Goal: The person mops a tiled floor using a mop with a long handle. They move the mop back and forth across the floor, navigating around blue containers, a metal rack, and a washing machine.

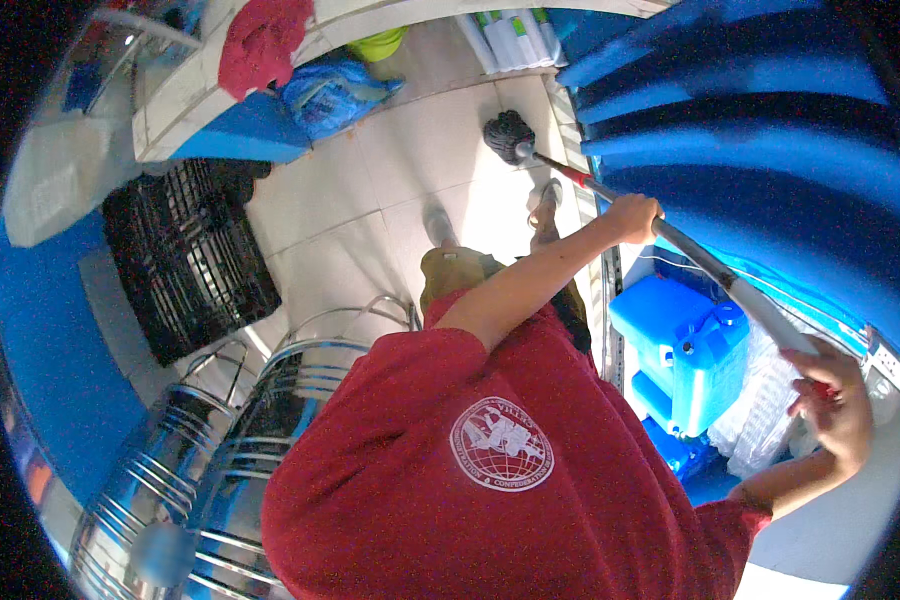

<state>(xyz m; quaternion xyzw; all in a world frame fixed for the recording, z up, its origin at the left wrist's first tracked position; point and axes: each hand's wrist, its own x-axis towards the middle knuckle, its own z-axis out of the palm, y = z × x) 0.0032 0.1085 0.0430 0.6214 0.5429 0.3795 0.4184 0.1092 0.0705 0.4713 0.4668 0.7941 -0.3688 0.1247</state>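
Note:
A mop runs slantwise across the right half of the view, its dark stringy head (510,136) on the pale tiled floor ahead of my feet. Its long grey handle (700,255) has a red section near the head. My left hand (632,218) is wrapped round the middle of the handle. At the upper end my right hand (830,400) holds the thicker pale grip, where a bit of red shows between the fingers. Part of the grip is hidden by that hand.
Blue jerrycans (685,345) and plastic-wrapped goods (755,405) stand close on the right, below a blue curtain (740,150). Black crates (190,255) and metal-framed chairs (270,420) are on the left. A blue bag (335,97) and a counter with a red cloth (262,45) lie ahead.

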